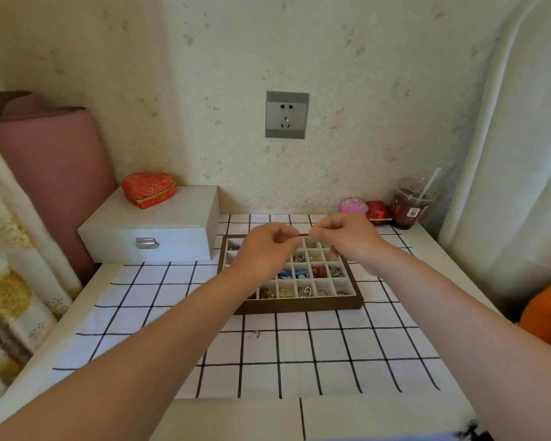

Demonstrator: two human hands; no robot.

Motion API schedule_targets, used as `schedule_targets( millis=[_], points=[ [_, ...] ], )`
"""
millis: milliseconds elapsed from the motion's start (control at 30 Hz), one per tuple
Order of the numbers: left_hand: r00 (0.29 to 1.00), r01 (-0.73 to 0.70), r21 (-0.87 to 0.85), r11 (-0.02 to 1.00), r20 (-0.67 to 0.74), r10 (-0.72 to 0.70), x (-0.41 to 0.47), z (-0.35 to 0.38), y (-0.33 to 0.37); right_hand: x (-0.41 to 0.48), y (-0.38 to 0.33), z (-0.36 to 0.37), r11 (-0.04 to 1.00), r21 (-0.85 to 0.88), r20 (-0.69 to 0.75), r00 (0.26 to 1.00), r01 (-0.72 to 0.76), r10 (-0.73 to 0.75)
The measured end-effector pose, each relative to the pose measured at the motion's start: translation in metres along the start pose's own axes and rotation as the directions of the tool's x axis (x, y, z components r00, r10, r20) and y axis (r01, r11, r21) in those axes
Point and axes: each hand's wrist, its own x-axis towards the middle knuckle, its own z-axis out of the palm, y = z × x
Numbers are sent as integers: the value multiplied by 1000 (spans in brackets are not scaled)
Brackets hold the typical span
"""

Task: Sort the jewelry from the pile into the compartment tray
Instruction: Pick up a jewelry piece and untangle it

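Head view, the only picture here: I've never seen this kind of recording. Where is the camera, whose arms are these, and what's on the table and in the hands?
There is no machine: a person works with bare hands. The camera sits on their head, looking forward and down, so the arms reach in from below. The left hand and right hand hover above a wooden compartment tray, fingertips pinched and nearly meeting. Whatever they may hold is too fine to see. Several compartments hold jewelry. The tray lies on a checked cloth, where one small loose piece lies nearer the person. At the back stand a white box with a red heart-shaped box on top, and a lidded cup with a straw.
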Motion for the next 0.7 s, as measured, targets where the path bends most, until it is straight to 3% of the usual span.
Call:
schedule_targets(
  millis=[133, 267, 433, 700],
  points=[
    [981, -160, 375, 913, 167, 104, 18, 15, -10, 33, 32, -18, 980, -195, -127, 990, 33, -59],
    [943, -303, 690, 657, 318, 100, 30, 34, -28, 51, 54, -17, 908, -417, -122, 988, 32, -91],
    [937, -317, 753, 577, 345, 64, 31, 43, -47, 60, 62, -6, 792, -605, -52, 988, 83, -143],
    [925, -358, 741, 568, 364, 108, 35, 38, -55, 64, 66, -1, 704, -703, -11, 988, 101, -153]
  ],
)
